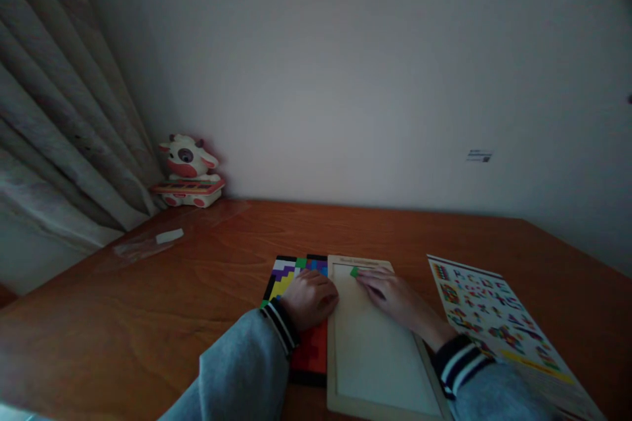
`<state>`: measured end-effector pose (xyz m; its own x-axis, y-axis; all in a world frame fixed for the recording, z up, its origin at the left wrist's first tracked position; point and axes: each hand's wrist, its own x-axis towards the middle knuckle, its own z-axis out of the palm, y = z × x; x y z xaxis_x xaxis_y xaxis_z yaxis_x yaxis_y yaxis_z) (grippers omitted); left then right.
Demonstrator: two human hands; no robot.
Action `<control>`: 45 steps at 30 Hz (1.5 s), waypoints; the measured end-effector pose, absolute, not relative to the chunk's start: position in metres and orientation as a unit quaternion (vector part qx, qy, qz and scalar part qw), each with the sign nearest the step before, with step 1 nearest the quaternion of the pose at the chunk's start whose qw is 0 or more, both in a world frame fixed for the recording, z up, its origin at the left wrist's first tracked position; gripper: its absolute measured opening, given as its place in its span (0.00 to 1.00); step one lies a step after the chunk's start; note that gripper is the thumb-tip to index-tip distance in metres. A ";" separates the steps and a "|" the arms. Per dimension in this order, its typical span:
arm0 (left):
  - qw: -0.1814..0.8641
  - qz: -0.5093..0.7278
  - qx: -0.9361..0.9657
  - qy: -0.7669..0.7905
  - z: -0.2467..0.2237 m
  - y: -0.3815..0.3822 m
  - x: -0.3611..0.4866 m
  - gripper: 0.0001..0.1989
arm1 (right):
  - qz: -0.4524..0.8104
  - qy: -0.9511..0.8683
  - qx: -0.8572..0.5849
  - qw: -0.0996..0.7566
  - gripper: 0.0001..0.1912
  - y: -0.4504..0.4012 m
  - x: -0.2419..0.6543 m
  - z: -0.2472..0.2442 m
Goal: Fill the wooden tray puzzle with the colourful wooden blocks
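My right hand [392, 296] reaches over the upper part of a pale wooden framed board [375, 362], its fingertips on a small green piece [354, 272] near the board's top left corner. The rest of the board's inside shows no pieces. My left hand [310, 299] rests over a tray of colourful blocks [310, 350] and the board's left edge. Its fingers are curled, and what they hold, if anything, is hidden. White, purple, yellow, blue and red blocks show around it.
A printed sheet of colourful patterns [498, 316] lies right of the board. At the back left of the wooden table [162, 329] stands a cow toy [187, 171], with clear plastic [141, 247] before it. A curtain [64, 118] hangs at the left.
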<state>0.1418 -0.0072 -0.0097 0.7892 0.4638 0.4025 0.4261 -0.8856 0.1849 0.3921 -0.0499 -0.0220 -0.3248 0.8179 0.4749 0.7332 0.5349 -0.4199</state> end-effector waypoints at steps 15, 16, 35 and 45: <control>0.087 0.252 0.938 0.223 -0.014 -0.006 0.140 0.05 | -0.034 -0.818 -0.517 0.250 0.16 -0.055 0.404 -0.021; 0.086 0.252 0.938 0.221 -0.014 -0.006 0.140 0.06 | -0.032 -0.818 -0.517 0.251 0.15 -0.057 0.403 -0.019; 0.103 0.218 0.946 0.216 -0.010 -0.012 0.137 0.11 | -0.007 -0.819 -0.526 0.227 0.12 -0.099 0.398 -0.006; 0.095 0.216 0.949 0.210 -0.010 -0.012 0.137 0.12 | -0.003 -0.813 -0.529 0.243 0.15 -0.147 0.379 -0.007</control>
